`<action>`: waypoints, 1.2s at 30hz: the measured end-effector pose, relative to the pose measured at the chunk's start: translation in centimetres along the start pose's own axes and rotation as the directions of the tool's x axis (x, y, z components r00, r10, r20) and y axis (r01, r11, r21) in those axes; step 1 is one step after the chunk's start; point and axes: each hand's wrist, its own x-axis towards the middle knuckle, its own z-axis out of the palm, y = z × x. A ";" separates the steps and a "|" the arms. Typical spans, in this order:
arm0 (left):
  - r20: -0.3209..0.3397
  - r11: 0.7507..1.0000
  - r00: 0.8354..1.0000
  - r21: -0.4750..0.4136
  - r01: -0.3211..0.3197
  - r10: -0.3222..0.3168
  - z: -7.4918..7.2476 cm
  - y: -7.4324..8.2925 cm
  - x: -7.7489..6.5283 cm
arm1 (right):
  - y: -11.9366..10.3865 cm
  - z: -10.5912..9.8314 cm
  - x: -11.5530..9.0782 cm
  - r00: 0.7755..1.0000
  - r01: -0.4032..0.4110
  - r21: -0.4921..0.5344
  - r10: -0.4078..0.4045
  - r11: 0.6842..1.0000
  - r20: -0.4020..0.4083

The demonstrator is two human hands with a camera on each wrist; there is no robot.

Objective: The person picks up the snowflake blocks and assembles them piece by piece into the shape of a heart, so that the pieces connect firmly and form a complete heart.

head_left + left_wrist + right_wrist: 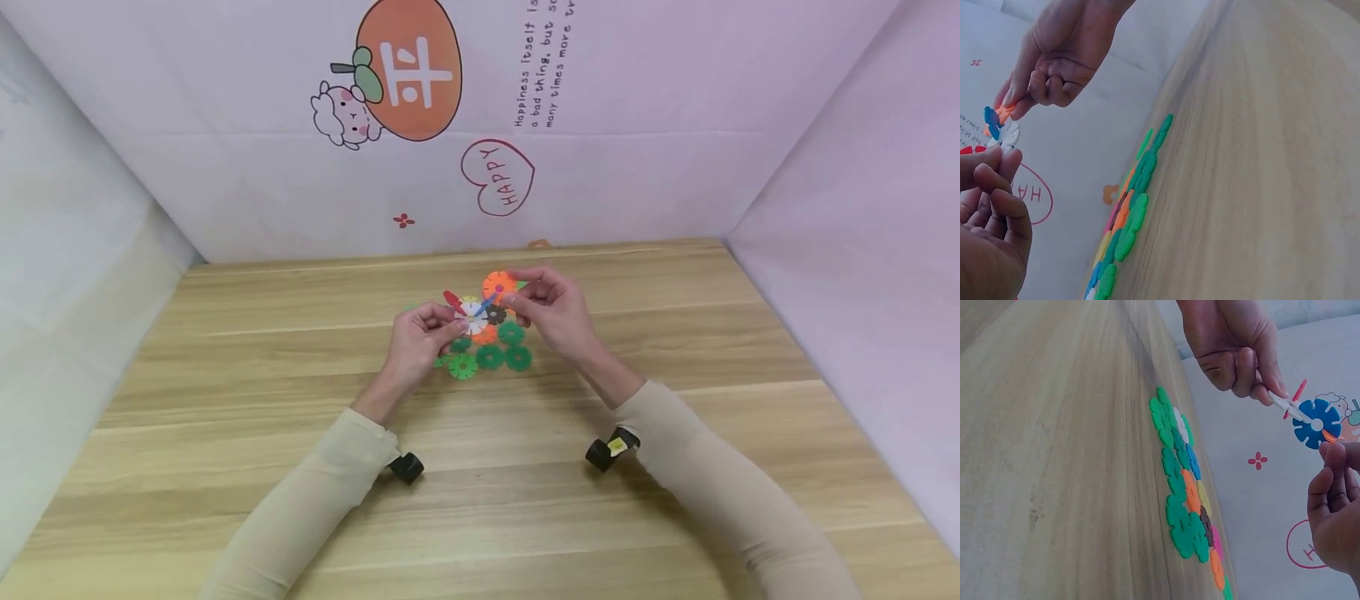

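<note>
Above the table, my two hands hold a small joined build of slotted plastic discs. My left hand (417, 340) pinches the white disc (473, 319) between thumb and fingers. A red disc (453, 302) stands edge-on in the white disc's far left side. The blue disc (1317, 424) sits between the white disc and the orange disc (497, 286), touching both in the right wrist view. My right hand (557, 312) pinches the orange disc by its right edge. In the left wrist view, the blue disc (992, 122) overlaps the orange one.
Loose discs lie flat on the wooden table (480, 500) beneath the hands, among them green discs (517, 358), a light green disc (462, 367) and a brown disc (496, 314). A printed white cloth (637, 167) rises behind the table's far edge.
</note>
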 end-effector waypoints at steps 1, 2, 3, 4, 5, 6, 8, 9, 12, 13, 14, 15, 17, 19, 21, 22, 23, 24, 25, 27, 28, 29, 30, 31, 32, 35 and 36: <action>0.001 1.000 1.000 0.000 0.006 -0.006 -0.1 0.0 0.0 | 0.0 0.0 0.0 1.000 -0.002 -0.003 0.002 1.000 0.002; 0.002 1.000 1.000 0.000 0.009 -0.009 -0.1 0.0 0.0 | 0.1 0.0 0.1 1.000 -0.005 0.000 0.005 1.000 0.003; 0.004 1.000 1.000 -0.001 0.014 -0.014 -0.2 0.0 0.0 | 0.1 0.0 0.1 1.000 -0.010 -0.002 0.010 1.000 0.001; 0.007 1.000 1.000 0.001 0.016 -0.016 -0.2 0.0 0.1 | 0.1 -0.1 0.2 1.000 -0.013 -0.008 0.013 1.000 0.001; 0.007 1.000 1.000 0.005 0.019 -0.019 -0.3 0.0 0.1 | 0.1 -0.1 0.2 1.000 -0.016 -0.015 0.016 1.000 0.003; 0.007 1.000 1.000 0.007 0.025 -0.025 -0.3 0.0 0.2 | 0.1 -0.2 0.3 1.000 -0.019 -0.023 0.019 1.000 0.009; 0.004 0.999 0.999 0.017 0.033 -0.033 -0.3 0.0 0.2 | 0.1 -0.4 0.3 1.000 -0.021 -0.039 0.022 0.999 0.020; 0.005 0.999 0.999 0.025 0.040 -0.040 -0.3 0.0 0.2 | 0.1 -0.6 0.4 0.999 -0.022 -0.046 0.023 0.999 0.026; 0.020 0.998 0.998 0.040 0.058 -0.059 -0.3 0.0 0.1 | 0.1 -0.9 0.4 0.999 -0.024 -0.064 0.027 0.998 0.043; 0.027 0.997 0.998 0.046 0.063 -0.064 -0.3 0.0 0.1 | 0.2 -1.0 0.4 0.999 -0.025 -0.067 0.028 0.997 0.045; 0.036 0.996 0.997 0.051 0.069 -0.071 -0.4 0.0 0.0 | 0.2 -1.1 0.4 0.998 -0.025 -0.073 0.029 0.997 0.047; 0.046 0.995 0.996 0.061 0.074 -0.077 -0.4 0.0 0.0 | 0.1 -1.2 0.4 0.998 -0.027 -0.081 0.031 0.996 0.047; 0.082 0.993 0.993 0.078 0.083 -0.089 -0.7 -0.1 -0.1 | 0.1 -1.3 0.4 0.998 -0.032 -0.101 0.037 0.994 0.045; 0.125 0.991 0.987 0.101 0.086 -0.098 -1.1 -0.3 -0.1 | 0.0 -1.6 0.4 0.998 -0.030 -0.126 0.036 0.992 0.045; 0.162 0.987 0.981 0.130 0.090 -0.110 -1.8 -0.2 -0.1 | -0.1 -1.9 0.5 0.998 -0.030 -0.148 0.037 0.988 0.048; 0.176 0.986 0.978 0.140 0.087 -0.111 -2.3 -0.2 0.0 | -0.2 -1.9 0.6 0.998 -0.028 -0.155 0.036 0.988 0.053; 0.174 0.985 0.979 0.154 0.080 -0.107 -2.8 0.0 0.1 | -0.4 -2.0 0.7 0.998 -0.025 -0.160 0.034 0.987 0.056; 0.163 0.984 0.982 0.166 0.067 -0.095 -3.2 0.1 0.3 | -0.5 -2.1 0.8 0.998 -0.020 -0.166 0.030 0.986 0.063; 0.144 0.982 0.986 0.177 0.057 -0.083 -3.7 0.4 0.4 | -0.6 -2.2 0.9 0.997 -0.018 -0.168 0.031 0.986 0.069; 0.106 0.980 0.993 0.196 0.029 -0.050 -4.4 1.2 0.7 | -0.8 -2.3 1.0 0.996 -0.015 -0.180 0.032 0.984 0.089; 0.092 0.978 0.995 0.208 0.018 -0.038 -4.7 1.6 0.9 | -0.9 -2.3 1.1 0.994 -0.016 -0.190 0.035 0.982 0.101; 0.081 0.974 0.996 0.226 0.010 -0.029 -4.8 2.1 1.0 | -1.0 -2.3 1.1 0.993 -0.018 -0.201 0.041 0.979 0.112; 0.084 0.970 0.996 0.244 -0.001 -0.020 -4.8 2.5 1.2 | -1.0 -2.3 1.1 0.991 -0.023 -0.213 0.051 0.977 0.125; 0.096 0.964 0.995 0.264 -0.007 -0.019 -4.8 3.0 1.3 | -1.0 -2.3 1.1 0.988 -0.028 -0.225 0.060 0.974 0.140; 0.117 0.958 0.993 0.287 -0.013 -0.022 -4.7 3.3 1.4 | -1.0 -2.2 1.1 0.986 -0.032 -0.240 0.070 0.970 0.153; 0.194 0.932 0.980 0.361 -0.036 -0.038 -3.9 4.2 1.8 | -0.8 -2.0 1.1 0.979 -0.032 -0.249 0.081 0.968 0.188; 0.221 0.925 0.974 0.377 -0.039 -0.049 -3.6 4.5 2.0 | -0.7 -1.9 1.1 0.977 -0.028 -0.244 0.079 0.969 0.200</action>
